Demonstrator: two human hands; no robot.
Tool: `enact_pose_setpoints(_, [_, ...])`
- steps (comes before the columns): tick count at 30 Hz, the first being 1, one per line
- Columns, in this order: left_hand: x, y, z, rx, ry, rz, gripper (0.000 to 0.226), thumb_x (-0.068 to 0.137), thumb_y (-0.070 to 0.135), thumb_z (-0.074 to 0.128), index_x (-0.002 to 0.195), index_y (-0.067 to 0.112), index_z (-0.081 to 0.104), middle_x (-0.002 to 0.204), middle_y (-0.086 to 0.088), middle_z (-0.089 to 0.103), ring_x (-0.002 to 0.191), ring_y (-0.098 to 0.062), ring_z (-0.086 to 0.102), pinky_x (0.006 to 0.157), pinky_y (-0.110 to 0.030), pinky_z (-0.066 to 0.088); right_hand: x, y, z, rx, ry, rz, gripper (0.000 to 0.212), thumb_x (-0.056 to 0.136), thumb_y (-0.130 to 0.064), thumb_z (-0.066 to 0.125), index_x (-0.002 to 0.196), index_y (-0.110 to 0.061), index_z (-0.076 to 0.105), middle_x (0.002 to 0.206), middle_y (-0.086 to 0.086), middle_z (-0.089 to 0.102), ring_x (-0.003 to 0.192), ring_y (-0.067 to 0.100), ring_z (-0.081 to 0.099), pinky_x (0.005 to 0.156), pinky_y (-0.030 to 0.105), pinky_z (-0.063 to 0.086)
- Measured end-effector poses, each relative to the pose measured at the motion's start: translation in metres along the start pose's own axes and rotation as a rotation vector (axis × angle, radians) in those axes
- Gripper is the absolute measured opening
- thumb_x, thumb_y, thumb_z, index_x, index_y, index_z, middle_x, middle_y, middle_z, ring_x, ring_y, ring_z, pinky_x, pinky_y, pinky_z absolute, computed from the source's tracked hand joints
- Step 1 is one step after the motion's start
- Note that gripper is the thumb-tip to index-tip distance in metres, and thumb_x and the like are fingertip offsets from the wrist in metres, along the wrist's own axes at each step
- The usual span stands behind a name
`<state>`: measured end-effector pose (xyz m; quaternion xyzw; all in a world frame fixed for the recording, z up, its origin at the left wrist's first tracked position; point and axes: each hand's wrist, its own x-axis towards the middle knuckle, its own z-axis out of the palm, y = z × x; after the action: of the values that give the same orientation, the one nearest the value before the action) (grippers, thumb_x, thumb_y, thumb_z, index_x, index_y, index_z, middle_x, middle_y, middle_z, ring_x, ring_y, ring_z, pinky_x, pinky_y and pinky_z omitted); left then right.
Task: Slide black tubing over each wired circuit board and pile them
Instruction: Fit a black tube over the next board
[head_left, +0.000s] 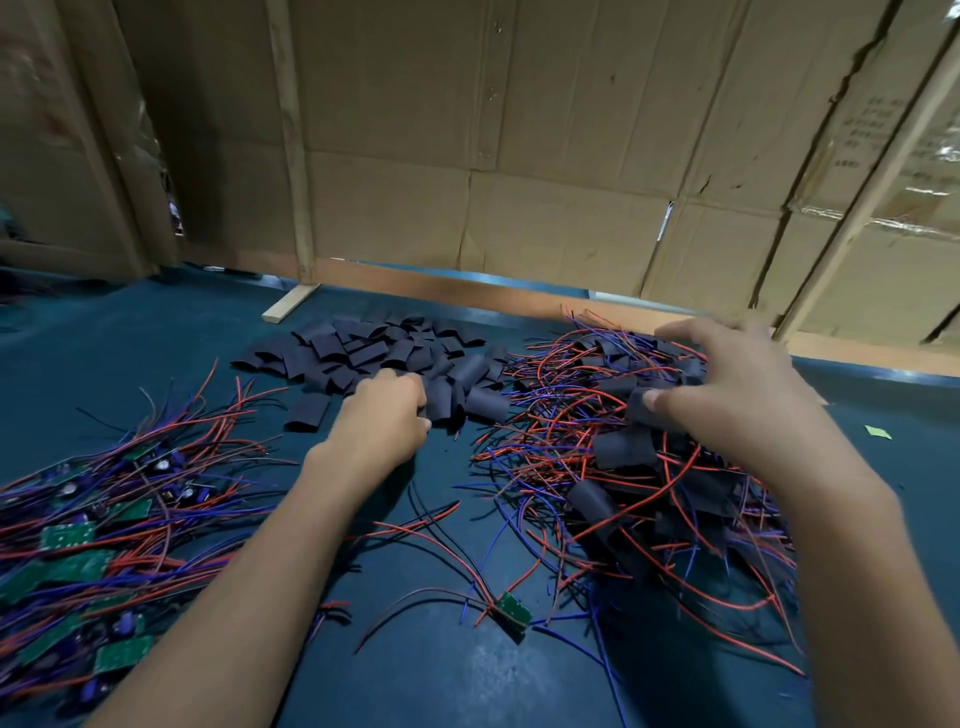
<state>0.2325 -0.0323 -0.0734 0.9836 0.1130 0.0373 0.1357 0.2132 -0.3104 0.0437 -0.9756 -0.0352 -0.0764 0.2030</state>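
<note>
A heap of short black tubing pieces (384, 353) lies at the middle back of the blue table. My left hand (382, 415) reaches into its near edge, fingers curled round one black piece (441, 402). To the right spreads a pile of sleeved boards (639, 467) with red and blue wires. My right hand (727, 384) rests on top of that pile, thumb and fingers holding a sleeved board (641, 408). A pile of bare green circuit boards (78, 551) with wires fills the left. One loose green board (514, 610) with wires lies at the near centre.
A cardboard wall (519, 130) with wooden posts closes off the back of the blue table (415, 675). A small wooden block (288, 304) lies at the back left of the tubing. A green scrap (878, 431) sits at the far right.
</note>
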Motion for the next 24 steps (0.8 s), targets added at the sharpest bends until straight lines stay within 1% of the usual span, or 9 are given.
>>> enact_pose_setpoints(2, [-0.003,0.003,0.006,0.063,-0.015,-0.01,0.038,0.101,0.041,0.054,0.127,0.014,0.05,0.137,-0.013,0.039,0.127,-0.037,0.036,0.102,-0.048,0.039,-0.004,-0.01,0.005,0.023,0.018,-0.07,0.058,0.082,-0.022,0.077,0.136,-0.033,0.057,0.143,0.008,0.044,0.135,0.033,0.04,0.113,0.049,0.034])
enact_pose_setpoints(4, [-0.003,0.004,0.008,0.136,-0.03,0.045,0.034,0.103,0.04,0.049,0.125,0.014,0.047,0.142,-0.009,0.039,0.129,-0.034,0.033,0.101,-0.048,0.036,-0.009,-0.022,0.011,0.074,0.006,-0.178,0.053,0.084,-0.023,0.077,0.133,-0.032,0.06,0.141,0.003,0.05,0.135,0.027,0.044,0.114,0.048,0.034])
enact_pose_setpoints(7, [0.001,0.006,0.003,0.085,-0.074,0.083,0.022,0.103,0.033,0.052,0.113,0.014,0.048,0.127,-0.01,0.051,0.12,-0.033,0.041,0.094,-0.043,0.038,-0.018,-0.038,0.026,0.128,-0.129,-0.346,0.044,0.087,-0.031,0.075,0.129,-0.035,0.063,0.134,-0.009,0.063,0.131,0.015,0.053,0.113,0.045,0.037])
enact_pose_setpoints(10, [-0.001,0.006,-0.006,-0.019,-0.097,0.084,0.028,0.095,0.028,0.064,0.115,0.018,0.048,0.118,-0.007,0.049,0.113,-0.032,0.049,0.088,-0.038,0.044,-0.023,-0.05,0.05,0.096,-0.273,-0.442,0.035,0.091,-0.037,0.07,0.125,-0.034,0.065,0.125,-0.013,0.067,0.125,0.016,0.057,0.111,0.045,0.039])
enact_pose_setpoints(12, [-0.005,0.008,-0.017,-0.123,-0.09,0.103,0.034,0.088,0.029,0.071,0.115,0.022,0.051,0.115,-0.002,0.052,0.103,-0.023,0.056,0.078,-0.033,0.045,-0.025,-0.055,0.065,0.133,-0.282,-0.443,0.031,0.093,-0.039,0.067,0.124,-0.032,0.065,0.122,-0.011,0.068,0.118,0.017,0.059,0.107,0.042,0.042])
enact_pose_setpoints(15, [-0.014,0.018,-0.041,-0.374,-0.045,0.165,0.036,0.087,0.035,0.075,0.117,0.026,0.059,0.113,0.005,0.063,0.084,-0.011,0.066,0.073,-0.029,0.055,-0.027,-0.061,0.08,0.343,-0.154,-0.285,0.038,0.095,-0.041,0.064,0.13,-0.027,0.058,0.12,-0.006,0.066,0.112,0.017,0.062,0.093,0.029,0.045])
enact_pose_setpoints(17, [-0.023,0.028,-0.06,-0.579,-0.02,0.219,0.037,0.085,0.034,0.078,0.117,0.025,0.061,0.112,0.006,0.065,0.072,-0.012,0.072,0.071,-0.028,0.06,-0.026,-0.066,0.083,0.569,-0.127,-0.105,0.044,0.096,-0.042,0.063,0.134,-0.022,0.052,0.118,-0.002,0.065,0.109,0.021,0.064,0.092,0.037,0.052])
enact_pose_setpoints(21, [-0.043,0.044,-0.087,-0.704,0.007,0.398,0.046,0.081,0.031,0.083,0.121,0.036,0.061,0.119,0.012,0.065,0.089,-0.006,0.073,0.085,-0.029,0.059,-0.019,-0.065,0.074,1.343,-0.408,0.213,0.027,0.103,-0.03,0.057,0.111,-0.005,0.064,0.094,0.014,0.075,0.079,0.029,0.075,0.061,0.036,0.062])
enact_pose_setpoints(24, [-0.054,0.05,-0.098,-0.848,0.016,0.542,0.053,0.079,0.013,0.084,0.125,0.024,0.061,0.121,0.006,0.067,0.097,-0.006,0.073,0.086,-0.025,0.058,-0.015,-0.057,0.061,1.679,-0.542,0.247,0.026,0.101,-0.021,0.059,0.117,-0.002,0.065,0.083,0.015,0.074,0.07,0.024,0.075,0.059,0.031,0.061])
